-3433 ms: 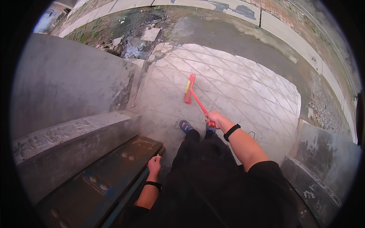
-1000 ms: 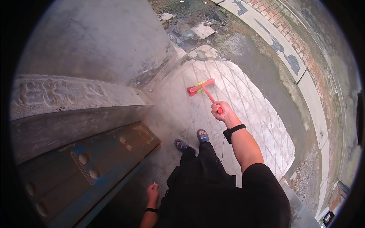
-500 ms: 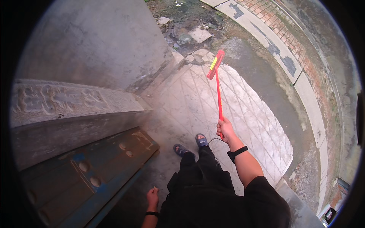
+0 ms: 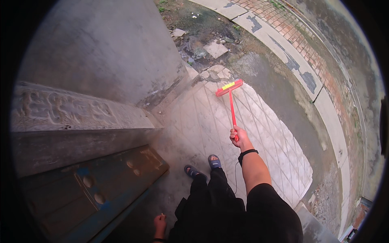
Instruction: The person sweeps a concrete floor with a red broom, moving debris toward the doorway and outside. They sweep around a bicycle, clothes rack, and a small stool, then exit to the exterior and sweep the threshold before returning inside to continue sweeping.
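My right hand [image 4: 240,137] is closed round the lower handle of a red T-shaped brush [image 4: 231,104], held out ahead of me over the pale paving. Its crosswise red head, at the far end, carries a strip of yellow bristles. A black band circles my right wrist. Low beside my left leg hangs my left hand [image 4: 160,221], fingers curled in. Something small and pale shows at its fingertips, too tiny to name. My feet stand in blue-grey slide sandals [image 4: 214,161] on the concrete.
At my left are a rusty riveted metal door [image 4: 121,170], a carved stone ledge [image 4: 73,109] and a grey wall [image 4: 105,44]. Ahead lie broken slabs [image 4: 216,49] and wet dirt. A concrete kerb [image 4: 279,50] and brick strip curve round the right.
The brush head has turned from steeply slanted to nearly crosswise and sits lower in view. My right hand is slightly lower on the handle; my left hand has dropped toward the lower edge.
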The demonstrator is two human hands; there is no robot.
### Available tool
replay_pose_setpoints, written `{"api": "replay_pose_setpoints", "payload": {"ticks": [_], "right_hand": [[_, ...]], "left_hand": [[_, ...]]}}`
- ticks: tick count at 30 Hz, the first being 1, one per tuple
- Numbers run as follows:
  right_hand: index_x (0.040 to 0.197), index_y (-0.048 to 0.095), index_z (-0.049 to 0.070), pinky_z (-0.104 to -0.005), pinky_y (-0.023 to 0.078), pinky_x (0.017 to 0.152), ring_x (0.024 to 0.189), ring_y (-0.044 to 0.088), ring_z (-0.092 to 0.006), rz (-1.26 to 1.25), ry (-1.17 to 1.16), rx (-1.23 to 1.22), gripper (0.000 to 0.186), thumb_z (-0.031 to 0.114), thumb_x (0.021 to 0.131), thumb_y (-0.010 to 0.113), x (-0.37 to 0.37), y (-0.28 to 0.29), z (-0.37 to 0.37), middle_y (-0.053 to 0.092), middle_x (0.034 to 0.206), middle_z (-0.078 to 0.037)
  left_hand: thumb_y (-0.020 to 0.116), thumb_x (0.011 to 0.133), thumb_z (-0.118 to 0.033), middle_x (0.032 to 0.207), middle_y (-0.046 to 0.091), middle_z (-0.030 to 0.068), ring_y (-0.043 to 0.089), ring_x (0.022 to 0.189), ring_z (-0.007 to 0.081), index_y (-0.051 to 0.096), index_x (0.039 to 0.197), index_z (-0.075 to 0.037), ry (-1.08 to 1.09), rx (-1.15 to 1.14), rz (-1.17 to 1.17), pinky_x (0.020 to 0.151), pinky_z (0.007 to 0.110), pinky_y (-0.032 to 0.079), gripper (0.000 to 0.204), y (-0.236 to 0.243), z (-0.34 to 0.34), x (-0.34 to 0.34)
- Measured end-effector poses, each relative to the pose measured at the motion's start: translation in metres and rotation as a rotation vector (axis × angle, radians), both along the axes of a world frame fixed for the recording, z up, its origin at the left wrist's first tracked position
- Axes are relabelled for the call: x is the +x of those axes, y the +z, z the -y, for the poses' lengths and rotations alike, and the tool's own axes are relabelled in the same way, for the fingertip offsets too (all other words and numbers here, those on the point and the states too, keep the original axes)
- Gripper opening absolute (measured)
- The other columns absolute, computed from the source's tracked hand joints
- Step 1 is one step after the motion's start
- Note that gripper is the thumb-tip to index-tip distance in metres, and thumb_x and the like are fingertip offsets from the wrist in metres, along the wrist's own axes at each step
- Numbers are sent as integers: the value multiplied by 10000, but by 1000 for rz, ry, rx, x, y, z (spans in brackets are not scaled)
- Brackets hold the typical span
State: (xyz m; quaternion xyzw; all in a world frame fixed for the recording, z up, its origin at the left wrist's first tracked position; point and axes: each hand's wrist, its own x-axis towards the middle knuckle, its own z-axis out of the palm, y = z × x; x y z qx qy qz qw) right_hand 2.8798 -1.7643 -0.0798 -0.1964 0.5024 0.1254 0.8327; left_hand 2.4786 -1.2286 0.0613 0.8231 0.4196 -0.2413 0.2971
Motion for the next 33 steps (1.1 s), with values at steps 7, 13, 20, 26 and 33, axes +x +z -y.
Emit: {"api": "replay_pose_setpoints", "payload": {"ticks": [7, 13, 20, 26, 33], "right_hand": [[998, 472, 128, -249, 368, 410, 457, 404, -82, 107, 231, -145, 126, 229, 1003, 546, -46, 33, -45, 462, 679, 12], [980, 494, 114, -259, 382, 406, 460, 417, -85, 62, 508, -260, 110, 178, 962, 581, -133, 62, -73, 456, 669, 17], [914, 494, 90, -253, 385, 407, 462, 420, -78, -65, 763, -225, 110, 149, 945, 582, -252, 91, -106, 463, 664, 19], [875, 472, 99, -248, 370, 407, 459, 417, -83, -21, 1030, -193, 137, 160, 959, 562, -345, 128, -164, 449, 637, 22], [861, 503, 75, -247, 353, 398, 456, 417, -93, 7, 1320, -294, 142, 157, 956, 569, -391, 160, -232, 450, 619, 16]], "left_hand": [[643, 909, -246, 756, 677, 98, 608, 748, 131, 720, 879, 21, 130, -29, 112, 710, 322, 489, 280, 13, 14, -32], [585, 918, -285, 808, 693, 152, 656, 784, 220, 709, 903, 33, 108, -57, 30, 741, 366, 500, 342, -1, 3, -64], [604, 931, -366, 814, 680, 220, 670, 782, 363, 711, 875, 12, 120, 20, 204, 719, 436, 506, 396, -23, -18, -154], [573, 956, -345, 798, 674, 212, 661, 776, 397, 705, 842, -5, 94, 117, 231, 697, 469, 502, 382, -43, -50, -274], [569, 955, -321, 857, 692, 213, 666, 821, 382, 726, 900, -21, 329, 65, 234, 737, 454, 510, 343, -64, -56, -421]]}}
